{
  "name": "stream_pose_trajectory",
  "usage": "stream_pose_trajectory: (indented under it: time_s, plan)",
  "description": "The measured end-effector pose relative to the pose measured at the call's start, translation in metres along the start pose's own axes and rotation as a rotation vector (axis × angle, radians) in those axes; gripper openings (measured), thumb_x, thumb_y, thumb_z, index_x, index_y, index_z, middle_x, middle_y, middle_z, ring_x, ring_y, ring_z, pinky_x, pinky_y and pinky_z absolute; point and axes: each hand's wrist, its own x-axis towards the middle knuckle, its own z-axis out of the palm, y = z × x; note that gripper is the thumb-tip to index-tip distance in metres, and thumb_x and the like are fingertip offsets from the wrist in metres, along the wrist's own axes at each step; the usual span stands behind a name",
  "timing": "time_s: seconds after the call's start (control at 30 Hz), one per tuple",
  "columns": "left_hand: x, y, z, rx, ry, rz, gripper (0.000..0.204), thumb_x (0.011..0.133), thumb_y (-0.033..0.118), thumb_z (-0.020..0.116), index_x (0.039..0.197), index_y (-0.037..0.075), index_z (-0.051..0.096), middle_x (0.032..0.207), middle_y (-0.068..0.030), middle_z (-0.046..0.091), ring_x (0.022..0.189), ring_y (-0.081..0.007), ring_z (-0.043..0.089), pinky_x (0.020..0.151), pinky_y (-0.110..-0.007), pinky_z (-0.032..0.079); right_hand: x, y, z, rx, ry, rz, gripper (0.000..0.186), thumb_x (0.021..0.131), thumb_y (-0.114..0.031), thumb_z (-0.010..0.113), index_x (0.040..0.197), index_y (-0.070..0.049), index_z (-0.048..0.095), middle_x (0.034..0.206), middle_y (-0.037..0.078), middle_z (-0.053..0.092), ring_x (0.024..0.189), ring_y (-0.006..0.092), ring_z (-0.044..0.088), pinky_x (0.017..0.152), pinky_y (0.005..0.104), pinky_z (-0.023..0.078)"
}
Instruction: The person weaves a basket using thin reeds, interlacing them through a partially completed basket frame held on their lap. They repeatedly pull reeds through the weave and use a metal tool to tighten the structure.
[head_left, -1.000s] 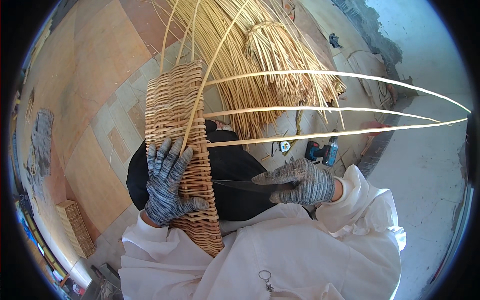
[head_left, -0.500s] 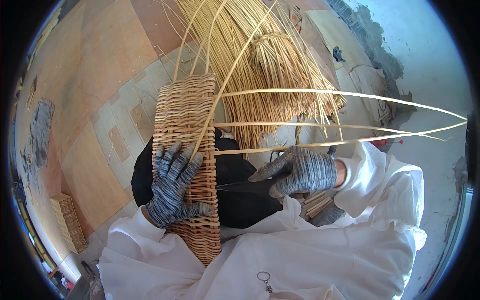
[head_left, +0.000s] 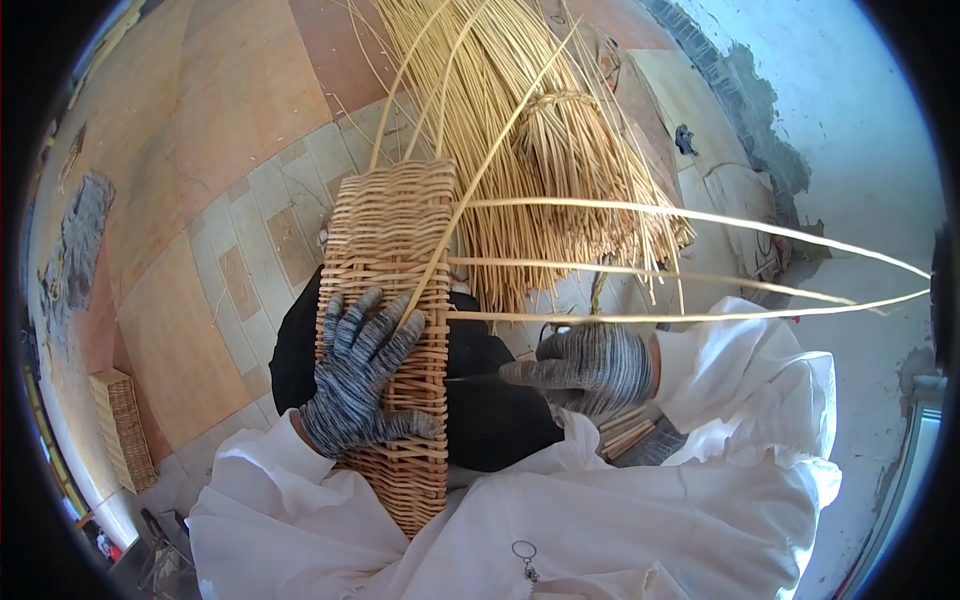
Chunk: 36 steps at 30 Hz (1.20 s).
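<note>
While your left hand (head_left: 365,385) stays flat on the woven basket (head_left: 395,230), fingers spread wide and thumb out to the right edge, your right hand (head_left: 590,372) is what has changed. Half a second ago its thumb and fingers showed a clear gap; now it reads narrow, fingers folded and one digit pointing left at the weave. You're holding a thin blade (head_left: 475,379) in it; the handle is hidden, and only a sliver shows. Blade's tip is right by the basket's right edge; can't tell if it touches. Basket is left of centre, long side running up the frame, over the dark cloth (head_left: 495,425) at your lap. It sits a bit lower and further right in frame than a second ago, but most of the scene slides with it, so I read that as mostly head motion. My read: the basket is well braced on your left, and the tighter right hand means finer blade control close to the weave. Three pale rods (head_left: 620,205) run from the basket toward the right edge of frame, the lowest just above your right knuckles. Diagonal rod (head_left: 470,190) meets your left fingertips. Cane bundle (head_left: 470,110) lies top centre.
</note>
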Motion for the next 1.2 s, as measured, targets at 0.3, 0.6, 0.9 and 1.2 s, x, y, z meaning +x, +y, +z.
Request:
stream_pose_trajectory:
  time_s: [0.3, 0.6, 0.9, 1.2]
  plan:
    - [-0.003, -0.011, 0.010, 0.020, 0.108, 0.009, 0.097, 0.067, 0.071, 0.060, 0.138, 0.009, 0.038, 0.140, -0.0175, 0.035, 0.133, -0.0357, 0.027, 0.111, -0.049, 0.013, 0.016, 0.010, 0.016, -0.029, 0.015, 0.178, 0.023, 0.080, -0.026, 0.062, 0.091, -0.006, 0.065, 0.073, 0.008, 0.063, 0.065, 0.0205, 0.063, 0.056, 0.0338, 0.050]
    - [-0.005, -0.008, 0.016, -0.039, 0.601, -0.117, 0.041, 0.089, 0.024, 0.056, 0.126, 0.007, 0.053, 0.124, -0.0121, 0.055, 0.110, -0.0317, 0.055, 0.094, -0.038, 0.043, 0.030, -0.021, 0.027, -0.536, 0.614, -0.078, 0.031, 0.080, -0.032, 0.063, 0.092, -0.004, 0.059, 0.083, 0.011, 0.062, 0.080, 0.0278, 0.063, 0.073, 0.0379, 0.051]
    - [-0.011, 0.038, 0.008, 0.125, 0.311, 0.053, 0.064, 0.070, 0.037, 0.072, 0.126, 0.013, 0.054, 0.123, -0.0127, 0.054, 0.114, -0.0273, 0.050, 0.099, -0.037, 0.039, -0.048, 0.006, 0.057, 1.102, 0.520, 0.214, 0.035, 0.089, -0.024, 0.060, 0.107, 0.005, 0.055, 0.101, 0.015, 0.062, 0.085, 0.0255, 0.064, 0.076, 0.0367, 0.056]
    - [-0.007, 0.006, 0.009, -0.005, 0.185, -0.177, 0.103, 0.061, 0.072, 0.063, 0.137, 0.008, 0.038, 0.142, -0.0152, 0.034, 0.135, -0.0346, 0.024, 0.111, -0.048, 0.014, -0.053, -0.011, 0.075, 1.166, 0.949, 0.393, 0.039, 0.085, -0.026, 0.066, 0.102, 0.008, 0.057, 0.097, 0.020, 0.064, 0.085, 0.0301, 0.066, 0.072, 0.0394, 0.057]
